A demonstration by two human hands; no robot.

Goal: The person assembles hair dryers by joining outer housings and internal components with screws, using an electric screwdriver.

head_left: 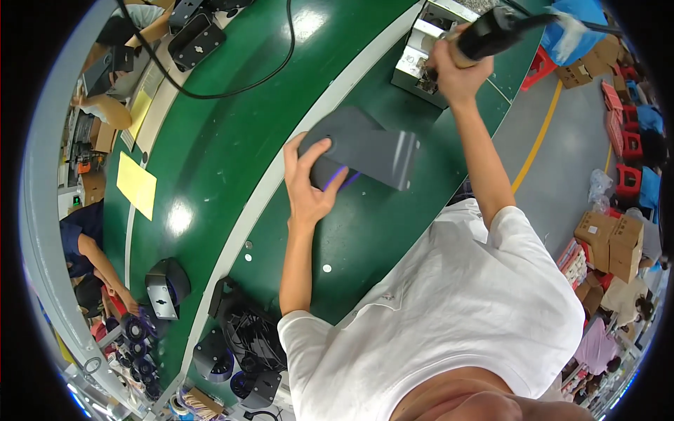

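Note:
Above the green table, my left hand grips a dark grey device housing. The housing has a flat plate, a bent end and a purple edge, and my fingers spread over its left side. Farther right, my right hand is closed round a black electric screwdriver with a tan section by the fingers. Its bit is hidden behind the hand. Right beside that hand stands an open, worn metal box; what lies in it cannot be made out clearly.
A white rail splits the green table. Beyond it lie a yellow sheet, a similar housing and a looping black cable. A black bin of cables stands lower left. Co-workers' arms reach in at far left.

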